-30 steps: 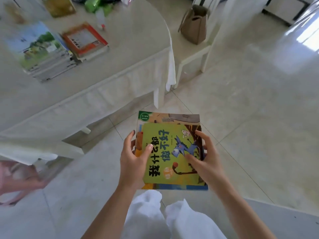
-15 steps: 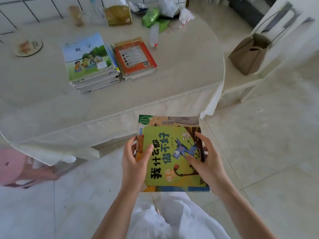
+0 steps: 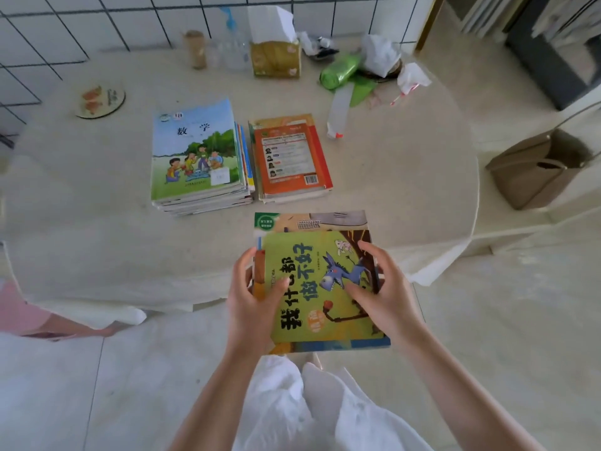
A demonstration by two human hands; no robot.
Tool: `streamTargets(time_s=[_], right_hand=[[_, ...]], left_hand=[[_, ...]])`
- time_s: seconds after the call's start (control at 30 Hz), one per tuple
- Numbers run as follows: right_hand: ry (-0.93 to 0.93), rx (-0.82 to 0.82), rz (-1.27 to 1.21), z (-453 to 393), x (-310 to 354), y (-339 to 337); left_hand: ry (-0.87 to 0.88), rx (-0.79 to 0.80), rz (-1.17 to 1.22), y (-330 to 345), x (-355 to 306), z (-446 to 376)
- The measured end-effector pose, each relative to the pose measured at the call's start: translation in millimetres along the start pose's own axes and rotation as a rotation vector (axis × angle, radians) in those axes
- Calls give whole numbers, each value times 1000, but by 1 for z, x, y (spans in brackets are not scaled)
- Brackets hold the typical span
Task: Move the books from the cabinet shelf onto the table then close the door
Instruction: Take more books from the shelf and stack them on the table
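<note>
Books in transit: a small stack of picture books [image 3: 320, 284], topmost cover green with a blue donkey, held flat at waist height over the near edge of the table [image 3: 97, 242].

Change from a second ago: table then lay off to the far left with bare floor under the stack; now it fills the middle of the view and the stack's far end overlaps its near rim. The grip looks the same. Judged meaning: carry nearly finished, set-down next, door closing not yet begun; the cabinet is out of view.

Holders: left hand [image 3: 252, 301], thumb lying on the cover and fingers curled round the left edge of the stack; right hand [image 3: 385, 294], thumb on the cover and fingers wrapped over the right edge. Both grasp the stack.

Orientation: covers face up. Long axis runs near to far, tilted slightly to the right at the near end. Title characters lie on their side, tops toward the left, so the book's top edge points left. A lower book juts out at the far end.

Already delivered: tall stack [image 3: 198, 157] with a blue and green children's cover, far left of the held stack; orange stack [image 3: 291, 157] just beside it on the right.

Bystanders: tissue pack [image 3: 274, 56], green roll [image 3: 340, 70], brown bag [image 3: 536, 170] on a chair, far right.
</note>
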State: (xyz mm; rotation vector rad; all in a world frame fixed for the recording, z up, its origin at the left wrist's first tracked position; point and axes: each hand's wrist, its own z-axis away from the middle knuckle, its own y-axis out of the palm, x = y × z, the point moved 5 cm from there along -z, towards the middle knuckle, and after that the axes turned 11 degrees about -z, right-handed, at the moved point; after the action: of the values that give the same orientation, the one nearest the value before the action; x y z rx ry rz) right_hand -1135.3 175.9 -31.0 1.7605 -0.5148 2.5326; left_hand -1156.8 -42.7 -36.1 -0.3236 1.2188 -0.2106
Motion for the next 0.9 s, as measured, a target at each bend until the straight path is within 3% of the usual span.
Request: streamTargets(time_s=[0.13, 0.33, 0.57, 0.77, 0.9], right_hand=[[-3, -18, -75, -34, 14, 15], [200, -56, -238, -87, 31, 32], [246, 79, -349, -134, 37, 49], [42, 162, -245, -159, 44, 45], [-123, 135, -58, -174, 38, 40]], left_hand=[[-8, -23, 56, -4, -6, -39], [-13, -6, 107, -13, -13, -94], [62, 61, 40, -22, -24, -148], [30, 137, -7, -16, -22, -176], [2, 31, -132, -4, -6, -186]])
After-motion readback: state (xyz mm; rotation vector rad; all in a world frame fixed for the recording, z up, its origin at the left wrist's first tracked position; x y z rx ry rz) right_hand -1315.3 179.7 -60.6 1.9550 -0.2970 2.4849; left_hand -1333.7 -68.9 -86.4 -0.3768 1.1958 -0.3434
